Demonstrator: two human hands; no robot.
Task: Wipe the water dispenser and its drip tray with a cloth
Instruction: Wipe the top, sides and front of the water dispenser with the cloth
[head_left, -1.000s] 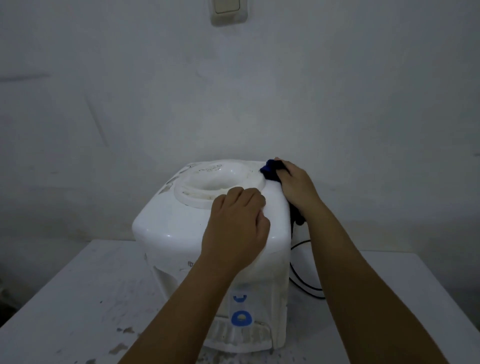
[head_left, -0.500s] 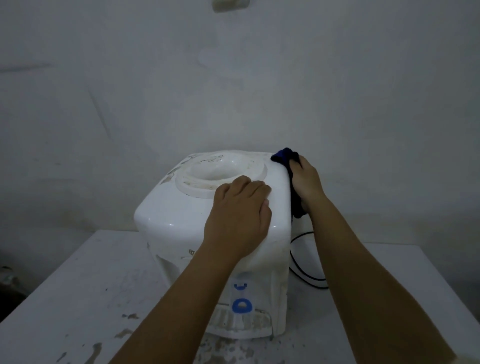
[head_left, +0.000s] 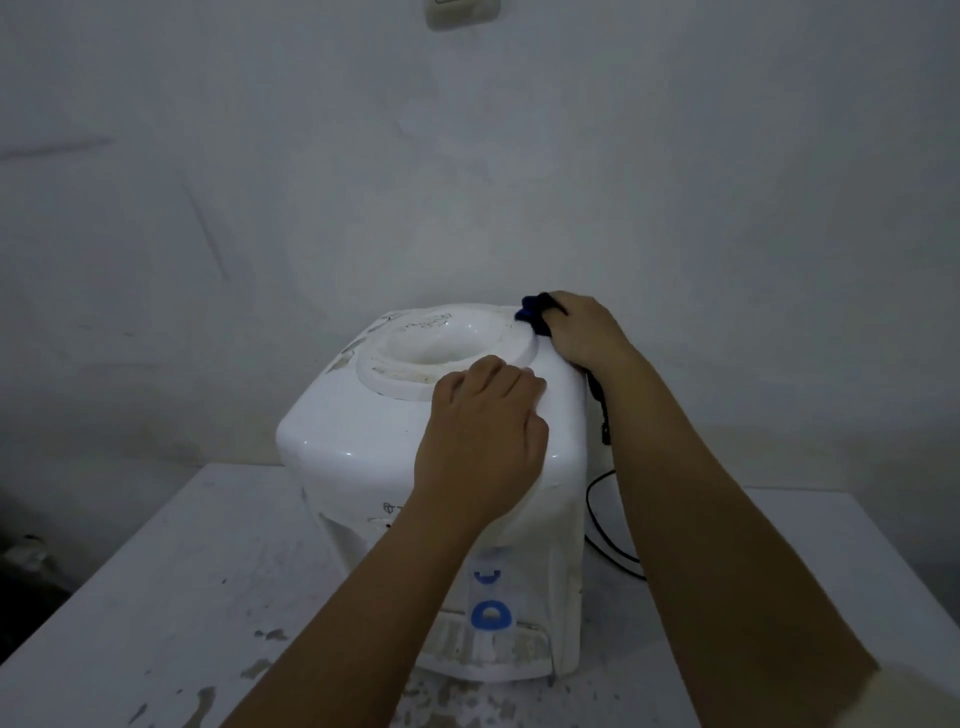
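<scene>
Compared with half a second ago, the right hand (head_left: 582, 332) with the dark blue cloth (head_left: 535, 310) has slid from the dispenser's right upper edge up onto the back right corner of its top; the left hand (head_left: 483, 441) has barely shifted, and the wall switch plate (head_left: 462, 13) is back in view at the upper edge. The white plastic tabletop water dispenser (head_left: 363, 441) stands upright on the scuffed white surface (head_left: 156, 597), its long axis vertical, tap side facing the person, round bottle well (head_left: 447, 343) opening upward. The right hand grips the bunched cloth, fingers curled over it, pressing it on the top next to the well rim. The left hand lies on the dispenser's front top edge, fingers bent with tips at the well rim, holding nothing. Low on the dispenser's front are the blue tap lever (head_left: 491, 616) and, just below it, the stained white drip tray (head_left: 467, 644). A black cord (head_left: 602, 535) loops on the surface to the dispenser's right, and a dark strip hangs down its right side below the right wrist.
</scene>
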